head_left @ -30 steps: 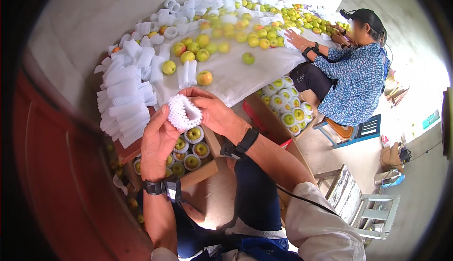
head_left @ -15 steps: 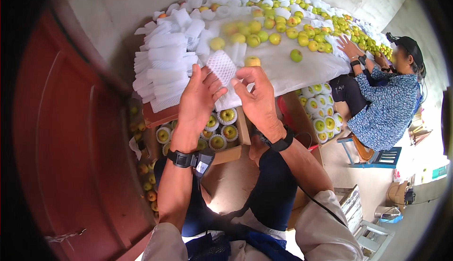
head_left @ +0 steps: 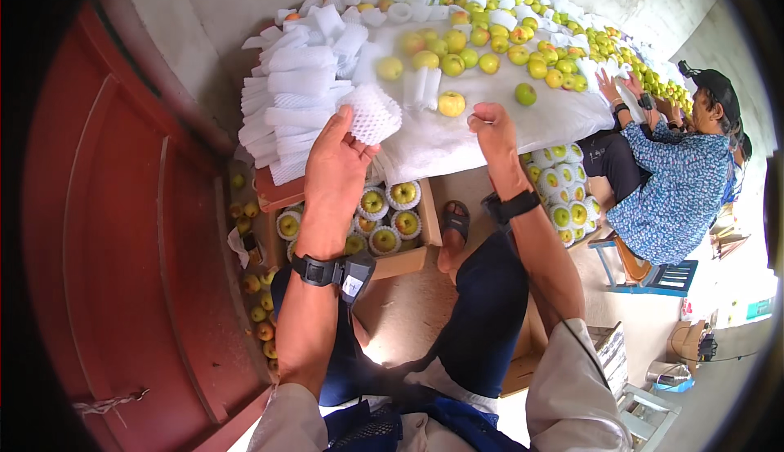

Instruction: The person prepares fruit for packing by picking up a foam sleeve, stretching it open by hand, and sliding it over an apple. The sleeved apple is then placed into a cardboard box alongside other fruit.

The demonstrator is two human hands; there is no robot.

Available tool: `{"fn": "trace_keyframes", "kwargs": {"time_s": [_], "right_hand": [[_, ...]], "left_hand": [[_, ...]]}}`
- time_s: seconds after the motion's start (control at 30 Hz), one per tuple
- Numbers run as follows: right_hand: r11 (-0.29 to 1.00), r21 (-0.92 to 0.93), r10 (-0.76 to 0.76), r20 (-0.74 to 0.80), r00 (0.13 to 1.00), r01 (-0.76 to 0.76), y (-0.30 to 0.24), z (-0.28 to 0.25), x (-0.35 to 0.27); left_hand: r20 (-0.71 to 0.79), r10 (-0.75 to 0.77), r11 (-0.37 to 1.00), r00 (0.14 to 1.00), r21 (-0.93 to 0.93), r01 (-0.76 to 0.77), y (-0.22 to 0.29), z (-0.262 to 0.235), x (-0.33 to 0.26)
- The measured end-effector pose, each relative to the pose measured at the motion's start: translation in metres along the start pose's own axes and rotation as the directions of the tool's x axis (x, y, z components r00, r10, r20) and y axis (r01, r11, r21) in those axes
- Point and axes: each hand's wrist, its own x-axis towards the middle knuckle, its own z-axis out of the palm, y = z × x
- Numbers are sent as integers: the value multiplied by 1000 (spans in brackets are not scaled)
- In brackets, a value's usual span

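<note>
A white foam net sleeve [head_left: 376,115] is gripped in my left hand [head_left: 336,162], between thumb and fingers, puffed out at the front-left of the covered table. Its inside is turned from view. Off to the right, my right hand [head_left: 496,135] has its thumb and fingertips pressed together, with nothing visible in them. Just beyond it to the left lies a yellow apple [head_left: 451,103] on the white sheet [head_left: 445,143]. Two flat foam sleeves [head_left: 421,89] rest beside that apple.
Stacked foam sleeves [head_left: 298,97] fill the table's left end; many loose apples [head_left: 490,63] spread along the back. Below stands a cardboard box [head_left: 400,262] of sleeved apples, with another batch [head_left: 563,191] further right. A co-worker [head_left: 674,158] sits at right. A red door [head_left: 122,231] is at left.
My right hand has let go of the foam sleeve and moved right, toward the yellow apple. The sleeve, flat before, is now rounded out in my left hand.
</note>
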Motion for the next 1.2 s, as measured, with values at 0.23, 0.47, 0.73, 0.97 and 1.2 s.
{"fn": "trace_keyframes", "kwargs": {"time_s": [0.23,0.47,0.73,0.97,1.2], "right_hand": [[852,-511,-52,128,990,110,23,22,39],[796,-577,-51,235,971,182,50,38,77],[851,-448,-84,398,914,273,2,92,23],[831,-485,-94,360,928,272,16,59,20],[884,-416,-12,435,900,213,13,49,17]], "left_hand": [[-86,50,997,995,-48,-54,19,4,-6],[-79,59,990,995,-121,-69,23,6,-5],[-96,79,988,992,-122,-91,31,-3,-7],[-112,61,990,992,-122,-74,30,-1,-5],[-74,19,991,997,-132,-29,26,0,-4]]}}
